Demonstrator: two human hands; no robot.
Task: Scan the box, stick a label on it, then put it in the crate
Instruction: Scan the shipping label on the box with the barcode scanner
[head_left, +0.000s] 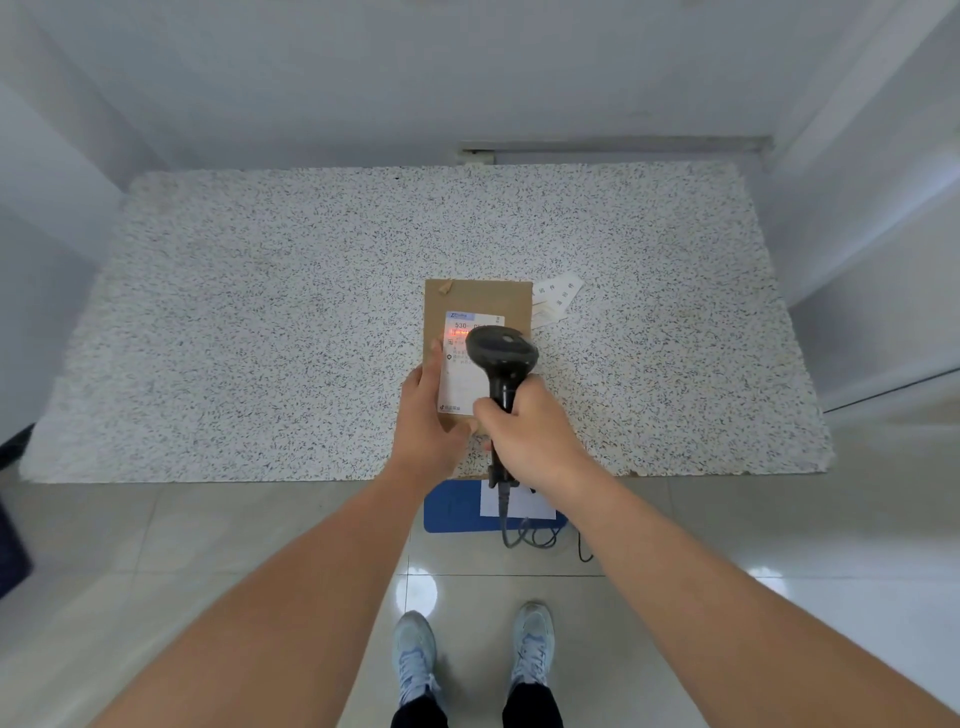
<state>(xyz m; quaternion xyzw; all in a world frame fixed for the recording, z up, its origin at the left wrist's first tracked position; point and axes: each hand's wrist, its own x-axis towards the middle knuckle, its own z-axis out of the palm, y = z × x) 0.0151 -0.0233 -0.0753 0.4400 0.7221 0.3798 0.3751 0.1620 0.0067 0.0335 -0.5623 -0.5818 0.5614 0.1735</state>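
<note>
A flat brown cardboard box (480, 297) lies on the speckled table (260, 312) near its front edge. A white shipping label (460, 374) is on its top, lit by a red scan line near the label's upper part. My left hand (428, 421) grips the box's near left edge, thumb on top. My right hand (530, 431) is closed around the handle of a black barcode scanner (501, 356), whose head hovers over the label. The scanner's cable hangs down past the table edge.
A strip of white labels (558, 296) lies on the table just right of the box. Below the table's front edge sits a blue crate (452, 509) with a white sheet in it. White walls enclose the table. My shoes stand on the tiled floor.
</note>
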